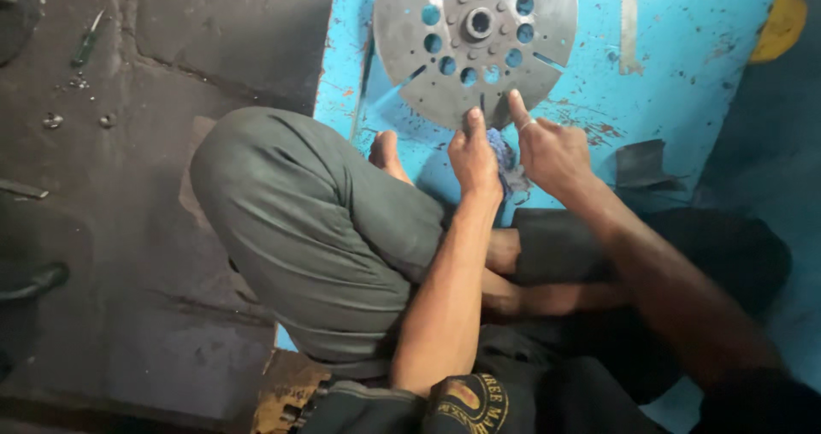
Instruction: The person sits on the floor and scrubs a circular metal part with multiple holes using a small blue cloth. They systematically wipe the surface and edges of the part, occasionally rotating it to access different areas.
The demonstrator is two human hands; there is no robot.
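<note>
A round grey metal disc [475,45] with a central hub and a ring of round holes is laid flat on a scratched blue board [684,75], just beyond both hands. The left hand [475,156] is set at the disc's near rim, its fingertips touching the edge. A crumpled blue rag [503,156] is pinched between the two hands, and it appears to be gripped mainly by the left hand, though the exact hold is partly hidden. The right hand [552,147] is placed just beside the left, its index finger stretched forward onto the disc's rim while the other fingers are curled back; whether anything is clasped in it cannot be told. The hands are thus held close together, almost touching, at one spot on the near edge.

Judged from this, a wiping or cleaning of the disc is under way. The disc face is seen as dull and fairly even, so part of the work may be done, but how much cannot be settled; only the near rim is being attended to.

Beyond the right hand a thin pale metal strip [629,23] is laid on the board, and to that hand's outer side a dark scrap [641,162] is seen. A bent knee in grey trousers [291,220] is drawn up beside the left forearm.
</note>
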